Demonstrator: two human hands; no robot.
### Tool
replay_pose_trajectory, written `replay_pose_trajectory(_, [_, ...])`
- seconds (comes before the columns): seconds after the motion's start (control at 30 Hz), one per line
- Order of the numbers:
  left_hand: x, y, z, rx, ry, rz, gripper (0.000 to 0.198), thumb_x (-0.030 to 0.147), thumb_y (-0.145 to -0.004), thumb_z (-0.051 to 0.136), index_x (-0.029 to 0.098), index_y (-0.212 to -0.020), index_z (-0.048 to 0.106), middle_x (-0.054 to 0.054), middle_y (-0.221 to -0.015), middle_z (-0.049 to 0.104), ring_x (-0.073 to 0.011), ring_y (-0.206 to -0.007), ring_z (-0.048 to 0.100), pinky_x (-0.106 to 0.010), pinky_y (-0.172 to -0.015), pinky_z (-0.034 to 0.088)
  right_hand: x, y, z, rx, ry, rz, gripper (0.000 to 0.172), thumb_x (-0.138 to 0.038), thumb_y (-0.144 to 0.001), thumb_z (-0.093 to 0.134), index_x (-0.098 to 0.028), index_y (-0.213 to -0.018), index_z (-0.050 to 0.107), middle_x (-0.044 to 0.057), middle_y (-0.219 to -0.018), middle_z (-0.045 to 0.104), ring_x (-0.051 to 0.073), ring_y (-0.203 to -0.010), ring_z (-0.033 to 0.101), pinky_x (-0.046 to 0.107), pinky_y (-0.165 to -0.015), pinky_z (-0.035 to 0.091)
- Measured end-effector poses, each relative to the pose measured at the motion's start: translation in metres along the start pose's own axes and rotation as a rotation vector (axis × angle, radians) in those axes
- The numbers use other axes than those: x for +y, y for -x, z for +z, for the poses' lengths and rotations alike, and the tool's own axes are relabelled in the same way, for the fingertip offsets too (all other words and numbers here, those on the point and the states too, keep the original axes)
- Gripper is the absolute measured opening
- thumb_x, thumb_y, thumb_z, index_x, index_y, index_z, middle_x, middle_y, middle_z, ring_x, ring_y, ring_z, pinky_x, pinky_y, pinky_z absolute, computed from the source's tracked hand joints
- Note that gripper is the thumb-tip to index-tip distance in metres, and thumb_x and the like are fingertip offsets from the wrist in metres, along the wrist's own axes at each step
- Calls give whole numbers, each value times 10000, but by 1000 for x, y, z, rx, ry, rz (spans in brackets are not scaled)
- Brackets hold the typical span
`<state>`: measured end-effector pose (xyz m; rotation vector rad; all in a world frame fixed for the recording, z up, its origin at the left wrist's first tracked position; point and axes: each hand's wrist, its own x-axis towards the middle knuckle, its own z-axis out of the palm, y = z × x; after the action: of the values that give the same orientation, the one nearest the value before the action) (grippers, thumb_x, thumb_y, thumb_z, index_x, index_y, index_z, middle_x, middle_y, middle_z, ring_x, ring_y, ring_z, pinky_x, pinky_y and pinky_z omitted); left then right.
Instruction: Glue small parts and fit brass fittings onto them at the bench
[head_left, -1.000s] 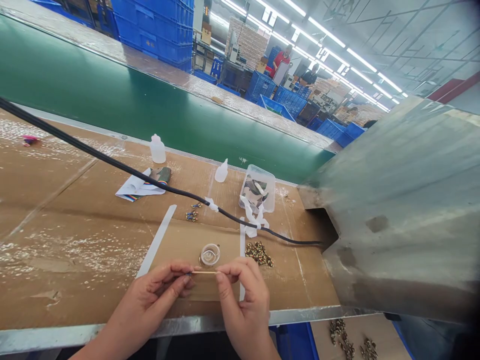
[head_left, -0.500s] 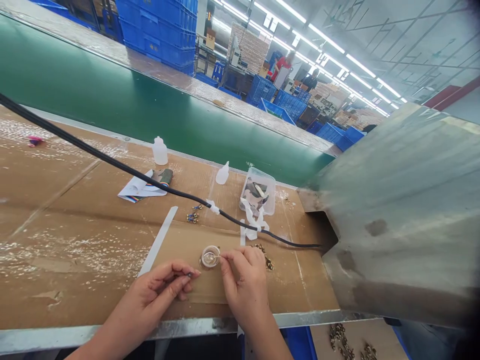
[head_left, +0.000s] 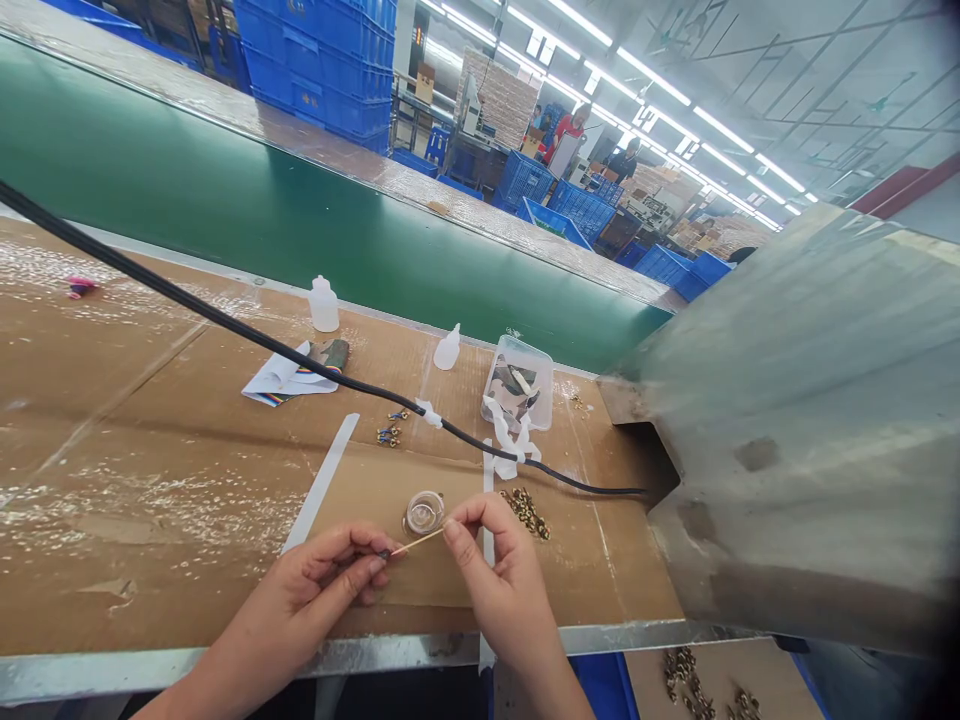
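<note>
My left hand pinches a tiny dark part at its fingertips, low over the brown cardboard bench. My right hand pinches a thin wooden stick whose tip touches that part. Just beyond the stick stands a small clear round cup. A pile of small brass-coloured pieces lies right of the cup, close to my right hand's knuckles.
A black cable crosses the bench, taped down. Two white squeeze bottles, a clear tub, folded papers and a few finished pieces lie behind. A green conveyor belt runs beyond; a grey metal chute stands at right.
My right hand went forward to dip the stick in the clear cup, then drew back so the stick's tip meets the part in my left hand.
</note>
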<state>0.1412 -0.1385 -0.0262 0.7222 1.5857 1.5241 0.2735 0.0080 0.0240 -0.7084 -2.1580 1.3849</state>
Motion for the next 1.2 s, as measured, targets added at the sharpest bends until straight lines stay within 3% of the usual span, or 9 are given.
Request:
replay_pose_trajectory(0.37, [2, 1, 0, 3, -50, -36, 229, 391, -840, 610, 195, -917, 700, -32, -768, 696, -182, -703, 658, -274, -649, 582, 0, -2, 5, 25, 48, -57, 176, -290, -909, 554, -182, -794, 632, 14, -767, 604, 148, -727, 559, 262, -672, 433])
replay_pose_trajectory(0.67, [8, 0, 4, 94, 19, -27, 137, 334, -766, 714, 228, -851, 722, -19, -791, 748, -183, -721, 703, -231, -633, 594, 0, 11, 8, 78, 100, -131, 121, -211, -912, 535, -197, -817, 608, 19, -810, 590, 164, -783, 550, 286, -696, 422])
replay_pose_trajectory(0.93, [8, 1, 5, 166, -38, 101, 92, 313, -767, 729, 233, -813, 738, -39, -864, 779, -200, -835, 728, -256, -803, 591, -7, 25, 12, 111, 258, -406, 123, -97, -847, 587, -216, -860, 614, 6, -768, 573, 170, -748, 534, 327, -705, 392])
replay_pose_trajectory(1.2, [7, 3, 6, 211, -3, 141, 55, 275, -754, 745, 235, -790, 734, -40, -877, 773, -217, -864, 729, -266, -792, 598, -10, 31, 22, 220, 319, -542, 152, -62, -818, 592, -212, -845, 599, -11, -704, 560, 140, -649, 534, 350, -733, 408])
